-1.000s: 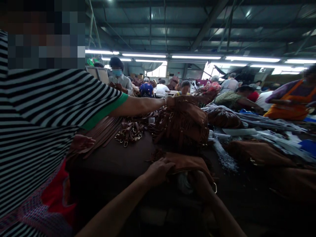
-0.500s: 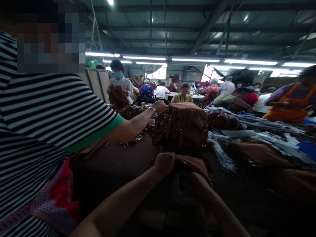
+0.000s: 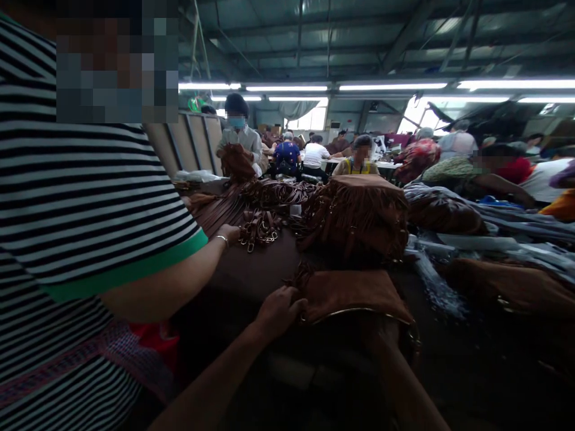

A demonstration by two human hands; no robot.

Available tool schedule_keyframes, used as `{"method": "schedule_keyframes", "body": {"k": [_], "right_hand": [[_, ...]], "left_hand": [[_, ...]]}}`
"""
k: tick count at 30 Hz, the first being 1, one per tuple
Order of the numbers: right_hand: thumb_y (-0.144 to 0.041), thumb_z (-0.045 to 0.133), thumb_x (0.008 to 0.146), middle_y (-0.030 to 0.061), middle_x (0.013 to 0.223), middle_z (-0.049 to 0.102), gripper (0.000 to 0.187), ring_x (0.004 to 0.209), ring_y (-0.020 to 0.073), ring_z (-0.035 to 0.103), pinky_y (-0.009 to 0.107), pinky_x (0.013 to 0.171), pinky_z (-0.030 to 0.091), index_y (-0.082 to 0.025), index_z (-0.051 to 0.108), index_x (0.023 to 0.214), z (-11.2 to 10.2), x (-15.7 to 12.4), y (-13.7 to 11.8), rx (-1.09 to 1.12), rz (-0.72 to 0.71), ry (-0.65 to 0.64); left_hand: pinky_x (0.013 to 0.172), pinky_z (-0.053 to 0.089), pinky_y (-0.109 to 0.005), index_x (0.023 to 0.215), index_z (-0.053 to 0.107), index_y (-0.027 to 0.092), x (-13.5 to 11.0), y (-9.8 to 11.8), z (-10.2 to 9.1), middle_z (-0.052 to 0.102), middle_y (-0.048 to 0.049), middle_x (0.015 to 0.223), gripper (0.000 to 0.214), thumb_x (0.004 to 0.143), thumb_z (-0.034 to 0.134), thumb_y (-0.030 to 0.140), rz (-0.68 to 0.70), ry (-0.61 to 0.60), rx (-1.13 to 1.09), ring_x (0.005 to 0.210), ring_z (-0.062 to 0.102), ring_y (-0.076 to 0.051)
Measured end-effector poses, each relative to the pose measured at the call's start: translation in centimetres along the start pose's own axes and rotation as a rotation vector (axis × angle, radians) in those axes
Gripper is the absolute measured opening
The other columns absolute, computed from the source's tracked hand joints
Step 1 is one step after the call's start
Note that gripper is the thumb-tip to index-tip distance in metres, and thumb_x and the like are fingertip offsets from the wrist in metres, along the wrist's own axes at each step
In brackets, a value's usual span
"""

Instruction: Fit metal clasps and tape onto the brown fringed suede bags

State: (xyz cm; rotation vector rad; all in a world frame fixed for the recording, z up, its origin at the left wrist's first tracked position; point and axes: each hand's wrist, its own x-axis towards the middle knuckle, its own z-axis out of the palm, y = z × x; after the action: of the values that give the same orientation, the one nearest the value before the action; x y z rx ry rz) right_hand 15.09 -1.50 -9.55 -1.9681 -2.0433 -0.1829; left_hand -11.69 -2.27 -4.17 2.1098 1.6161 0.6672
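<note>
My left hand (image 3: 281, 311) pinches the fringed edge of a tan suede bag (image 3: 350, 293) lying on the dark table top (image 3: 251, 269). My right hand (image 3: 381, 338) is dim, at the bag's lower side, below its gold-coloured metal edge. A larger fringed brown suede bag (image 3: 354, 221) stands just beyond. A co-worker in a striped shirt (image 3: 90, 197) stands close at my left, with one hand (image 3: 229, 233) at a heap of leather straps with metal clasps (image 3: 260, 230).
Dark brown bags (image 3: 442, 215) and plastic-wrapped sheets (image 3: 476, 242) cover the table's right side. Another brown bag (image 3: 503, 287) lies nearer. A seated masked worker (image 3: 238, 123) stands behind the straps, and several more people work at tables farther back.
The co-worker's arm has moved back left and down from the large fringed bag to the clasped straps. My view has swung right, and the tan bag's metal edge now shows.
</note>
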Motion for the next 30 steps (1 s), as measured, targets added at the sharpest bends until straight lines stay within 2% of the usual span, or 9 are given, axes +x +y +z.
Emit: {"method": "schedule_keyframes", "body": {"k": [3,6,10,14,18,23,25,27,30], "right_hand": [[-0.012,0.042,0.084,0.0187,0.114,0.065,0.037,0.113,0.0347,0.054,0.049,0.1,0.035,-0.013,0.068,0.11,-1.6,-3.3,-1.1,-0.055,-0.055,0.037],[-0.025,0.043,0.092,0.0115,0.106,0.068,0.029,0.103,0.0273,0.059,0.04,0.094,0.04,-0.021,0.07,0.102,-2.6,-5.8,-4.3,0.084,-0.167,0.066],[-0.047,0.05,0.09,0.0065,0.086,0.072,0.031,0.078,0.02,0.067,0.027,0.066,0.042,-0.022,0.07,0.089,-1.9,-6.4,-9.6,0.268,-0.146,-0.189],[-0.039,0.051,0.091,0.0057,0.085,0.072,0.025,0.078,0.0188,0.067,0.024,0.062,0.037,-0.021,0.068,0.086,-1.3,-5.9,-12.2,0.313,-0.097,-0.313],[-0.022,0.047,0.091,0.0049,0.092,0.072,0.019,0.084,0.0165,0.066,0.023,0.066,0.036,-0.021,0.066,0.094,-1.5,-5.7,-10.9,0.352,-0.088,-0.3],[-0.024,0.042,0.093,0.0074,0.084,0.073,0.03,0.076,0.0167,0.066,0.025,0.061,0.034,-0.017,0.069,0.082,-2.9,-4.4,-3.8,0.237,0.017,-0.364],[-0.027,0.043,0.093,0.0077,0.081,0.072,0.033,0.073,0.0164,0.065,0.025,0.06,0.033,-0.016,0.069,0.077,-3.7,-4.2,-1.5,0.252,-0.004,-0.384],[-0.03,0.041,0.095,0.0077,0.08,0.072,0.035,0.072,0.0167,0.065,0.026,0.06,0.033,-0.016,0.069,0.077,-4.3,-4.3,-1.0,0.264,-0.017,-0.382],[-0.049,0.044,0.093,0.0058,0.082,0.072,0.038,0.077,0.019,0.067,0.026,0.062,0.035,-0.021,0.07,0.092,-4.2,-4.7,-4.0,0.345,-0.07,-0.359]], "left_hand": [[0.073,0.042,-0.027,0.094,0.065,0.02,-2.3,-1.9,0.9,0.068,-0.006,0.094,0.034,0.091,0.044,0.046,-0.133,-0.016,-0.122,0.088,0.061,-0.019],[0.063,0.04,-0.025,0.091,0.066,0.017,-3.1,-2.6,2.5,0.069,-0.0051,0.086,0.037,0.087,0.047,0.048,-0.19,-0.095,-0.297,0.077,0.061,-0.017],[0.053,0.036,-0.022,0.085,0.068,0.01,-2.8,-2.7,3.6,0.065,-0.0027,0.068,0.038,0.08,0.055,0.045,-0.215,-0.235,-0.532,0.059,0.055,-0.013],[0.056,0.037,-0.022,0.075,0.073,0.009,-2.7,-2.1,2.7,0.065,-0.0024,0.064,0.032,0.075,0.058,0.037,-0.136,-0.293,-0.572,0.058,0.054,-0.013],[0.066,0.043,-0.025,0.081,0.077,0.013,-2.3,-2.0,1.2,0.072,-0.0047,0.076,0.031,0.073,0.06,0.039,-0.092,-0.298,-0.51,0.071,0.061,-0.019],[0.08,0.044,-0.029,0.087,0.076,0.02,0.0,-4.0,-0.6,0.073,-0.0054,0.091,0.031,0.076,0.058,0.043,-0.084,-0.074,-0.238,0.088,0.064,-0.024],[0.077,0.044,-0.029,0.087,0.076,0.019,0.8,-4.7,-0.9,0.073,-0.0054,0.09,0.031,0.077,0.058,0.043,-0.094,-0.06,-0.215,0.086,0.064,-0.024],[0.07,0.043,-0.027,0.084,0.076,0.017,1.3,-4.9,-0.8,0.073,-0.0052,0.082,0.032,0.077,0.057,0.043,-0.102,-0.107,-0.253,0.079,0.064,-0.022],[0.059,0.039,-0.024,0.081,0.074,0.013,1.2,-4.6,-0.3,0.07,-0.0045,0.072,0.036,0.077,0.058,0.044,-0.124,-0.176,-0.366,0.067,0.06,-0.018]]}}
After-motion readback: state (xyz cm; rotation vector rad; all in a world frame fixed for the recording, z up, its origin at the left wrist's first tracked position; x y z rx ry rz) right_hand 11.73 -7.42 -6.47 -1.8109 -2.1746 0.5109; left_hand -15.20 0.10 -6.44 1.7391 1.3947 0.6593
